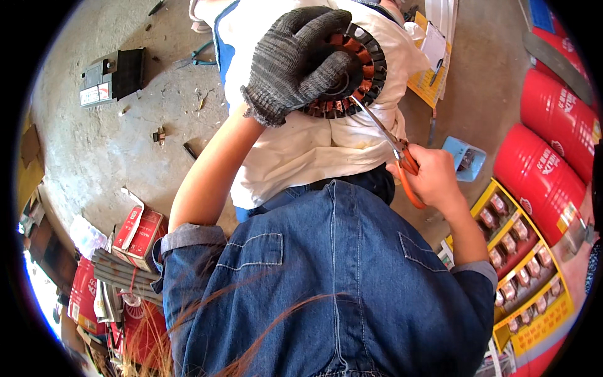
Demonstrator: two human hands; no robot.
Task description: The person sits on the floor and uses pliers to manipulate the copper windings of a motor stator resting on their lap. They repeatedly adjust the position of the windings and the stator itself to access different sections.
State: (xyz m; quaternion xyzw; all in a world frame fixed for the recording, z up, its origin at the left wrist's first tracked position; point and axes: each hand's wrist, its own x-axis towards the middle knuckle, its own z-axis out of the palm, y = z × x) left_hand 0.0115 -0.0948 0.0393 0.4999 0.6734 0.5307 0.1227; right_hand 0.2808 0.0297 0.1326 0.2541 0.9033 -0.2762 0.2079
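My left hand (295, 69), in a grey knit glove, grips a round wound stator (370, 74) with dark segments and copper coils, lying on white cloth (301, 163) over my lap. My bare right hand (427, 173) holds orange-handled scissors (391, 139); their long metal blades reach up-left to the stator's lower edge, where the tips meet the coils. My gloved fingers hide part of the ring's upper left.
A black battery (113, 78) lies on the floor (75, 144) at left, near small scraps. Clipboard (433, 47) and blue container (463, 157) are at right, beside red drums (540, 176) and a yellow display tray (527, 264). Boxes (139, 229) are at lower left.
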